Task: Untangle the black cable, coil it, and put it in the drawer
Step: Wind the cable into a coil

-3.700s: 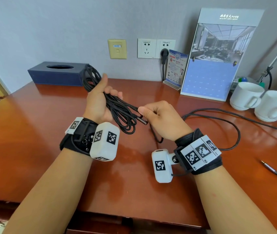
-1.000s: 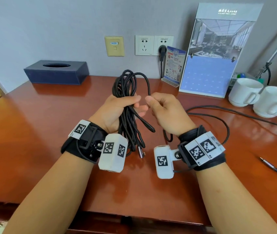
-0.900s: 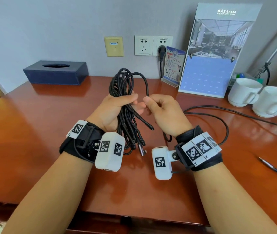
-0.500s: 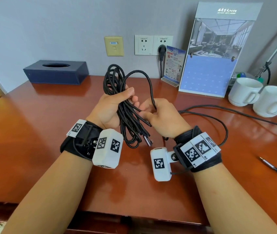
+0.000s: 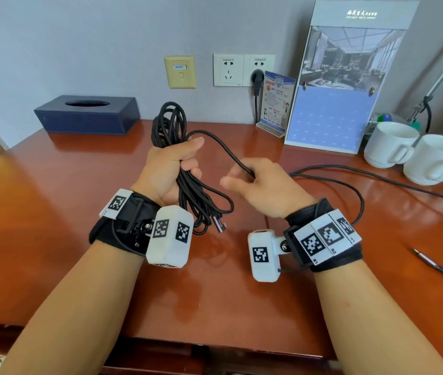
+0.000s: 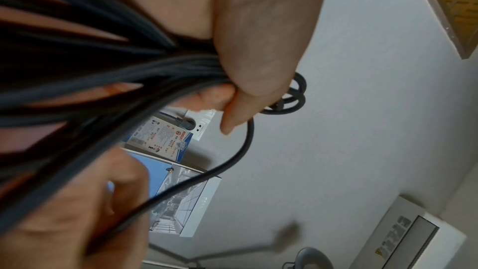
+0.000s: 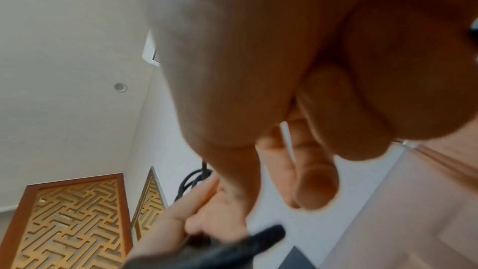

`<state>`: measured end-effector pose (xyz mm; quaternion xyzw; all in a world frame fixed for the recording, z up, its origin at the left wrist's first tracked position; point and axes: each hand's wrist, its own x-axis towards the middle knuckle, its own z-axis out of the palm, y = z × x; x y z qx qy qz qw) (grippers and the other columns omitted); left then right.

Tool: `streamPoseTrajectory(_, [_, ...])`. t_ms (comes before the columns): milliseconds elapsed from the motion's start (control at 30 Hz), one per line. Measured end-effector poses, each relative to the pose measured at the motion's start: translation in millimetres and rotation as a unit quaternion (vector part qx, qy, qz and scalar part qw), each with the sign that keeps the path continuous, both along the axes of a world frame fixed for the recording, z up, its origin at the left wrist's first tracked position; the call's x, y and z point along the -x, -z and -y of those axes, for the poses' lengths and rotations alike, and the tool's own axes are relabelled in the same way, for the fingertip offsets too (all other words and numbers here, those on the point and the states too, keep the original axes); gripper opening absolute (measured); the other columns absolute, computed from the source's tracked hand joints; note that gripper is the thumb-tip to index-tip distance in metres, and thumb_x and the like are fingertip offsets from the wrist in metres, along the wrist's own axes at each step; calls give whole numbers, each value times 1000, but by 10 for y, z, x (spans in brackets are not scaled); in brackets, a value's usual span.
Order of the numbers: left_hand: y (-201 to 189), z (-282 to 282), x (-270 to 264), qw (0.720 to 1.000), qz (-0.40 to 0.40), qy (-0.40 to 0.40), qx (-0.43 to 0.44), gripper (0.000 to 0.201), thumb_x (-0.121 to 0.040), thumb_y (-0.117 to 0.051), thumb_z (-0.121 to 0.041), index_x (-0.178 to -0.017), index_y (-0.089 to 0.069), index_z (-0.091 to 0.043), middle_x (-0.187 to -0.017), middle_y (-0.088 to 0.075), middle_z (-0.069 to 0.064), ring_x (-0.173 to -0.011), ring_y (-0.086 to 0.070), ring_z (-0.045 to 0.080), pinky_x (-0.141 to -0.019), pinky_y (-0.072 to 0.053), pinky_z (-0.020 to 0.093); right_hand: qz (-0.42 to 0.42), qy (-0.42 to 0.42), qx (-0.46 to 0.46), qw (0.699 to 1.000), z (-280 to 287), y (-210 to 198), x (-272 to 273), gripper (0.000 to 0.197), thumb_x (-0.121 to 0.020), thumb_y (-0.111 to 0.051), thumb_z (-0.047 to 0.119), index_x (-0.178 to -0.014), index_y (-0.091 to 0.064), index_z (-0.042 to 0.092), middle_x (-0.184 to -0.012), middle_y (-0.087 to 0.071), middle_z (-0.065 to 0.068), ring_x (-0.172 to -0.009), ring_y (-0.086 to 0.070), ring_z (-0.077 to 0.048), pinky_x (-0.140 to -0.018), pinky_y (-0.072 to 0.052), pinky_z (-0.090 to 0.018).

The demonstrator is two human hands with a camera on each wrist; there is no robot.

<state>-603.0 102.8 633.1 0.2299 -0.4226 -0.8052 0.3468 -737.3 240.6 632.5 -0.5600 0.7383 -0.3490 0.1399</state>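
black cable (image 5: 187, 182) | L fingers (image 5: 187, 165) grip coil | R fingers (image 5: 237, 173) loose on strand | wooden desk (image 5: 39, 212)

a dark blue tissue box (image 5: 86, 115) sits at the desk's (image 5: 52, 212) back left, two white cups (image 5: 415, 155) at the right, a calendar stand (image 5: 331, 117) and leaflet (image 5: 275, 104) by the wall sockets (image 5: 243, 70).

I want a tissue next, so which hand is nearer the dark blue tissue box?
Left. The left hand is in front of the tissue box, slightly to its right; the right hand is farther right.
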Motion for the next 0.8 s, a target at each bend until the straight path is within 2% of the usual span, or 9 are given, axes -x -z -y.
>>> streamPoseTrajectory(100, [-13, 58, -17, 998, 18, -49, -42, 31, -92, -69, -28, -67, -53, -22, -54, -26, -9, -39, -25, 6, -39, -28, 19, 79, 34, 124, 989, 3, -36, 89, 25, -93, -59, 33, -79, -67, 14, -59, -55, 6, -57, -49, -7, -63, -41, -29])
streamPoseTrajectory(200, [-42, 61, -31, 997, 33, -58, -46, 41, -88, -68, -49, -65, -47, -22, -54, -26, -8, -40, -24, 8, -39, -26, 20, 144, 13, 156, 977, 14, -44, 81, 26, -90, -50, 28, -86, -73, 15, -54, -56, 7, -50, -51, -1, -61, -37, -27])
streamPoseTrajectory(267, [-56, 34, -29, 996, 42, -61, -44, 45, -87, -66, -55, -64, -47, -21, -53, -26, -8, -40, -23, 9, -39, -25, 20, 149, -4, 150, 977, 33, -11, 48, 34, -91, -45, 31, -89, -72, 11, -55, -57, 8, -51, -52, -1, -63, -38, -29])
streamPoseTrajectory(367, [-65, 18, -31, 996, 51, -48, -54, 51, -87, -62, -62, -62, -47, -21, -53, -25, -8, -40, -22, 9, -39, -24, 20, 141, -17, 144, 979, 62, 38, 2, 35, -95, -38, 36, -92, -71, 27, -57, -56, 6, -55, -51, -8, -65, -42, -33])
streamPoseTrajectory(500, [-84, 5, -34, 995, 61, 9, -76, 59, -85, -55, -72, -58, -46, -20, -49, -24, -8, -38, -23, 9, -40, -22, 21, 76, -37, 105, 991, 83, 70, -33, 35, -104, -35, 31, -96, -69, 27, -57, -54, 10, -58, -50, -6, -69, -44, -34])
streamPoseTrajectory(567, [-95, -13, -32, 994, 46, 37, -87, 60, -84, -53, -74, -58, -46, -20, -48, -25, -9, -36, -23, 9, -40, -22, 21, 45, -44, 84, 995, 89, 68, -43, 37, -105, -36, 35, -88, -67, 27, -52, -49, 13, -52, -45, -4, -63, -41, -33])
streamPoseTrajectory(667, [-97, -35, -15, 992, 2, 69, -106, 55, -84, -55, -70, -62, -47, -20, -48, -26, -9, -37, -24, 9, -40, -24, 22, 11, -53, 51, 997, 90, 47, -71, 41, -105, -40, 34, -75, -63, 20, -49, -43, 11, -51, -40, -5, -62, -31, -27])
streamPoseTrajectory(733, [-86, -75, 5, 988, -37, 98, -116, 46, -86, -59, -59, -64, -47, -21, -49, -28, -9, -38, -27, 8, -41, -28, 22, 1, -68, 23, 997, 89, 40, -113, 44, -105, -42, 34, -69, -58, 14, -51, -41, 11, -52, -38, -5, -59, -30, -24])
streamPoseTrajectory(800, [-54, -109, 35, 988, -62, 113, -87, 36, -89, -61, -39, -65, -42, -20, -48, -32, -9, -37, -32, 8, -42, -34, 22, 5, -84, -7, 996, 87, 42, -139, 47, -104, -43, 35, -66, -54, 10, -54, -38, 8, -51, -35, -7, -57, -30, -25])
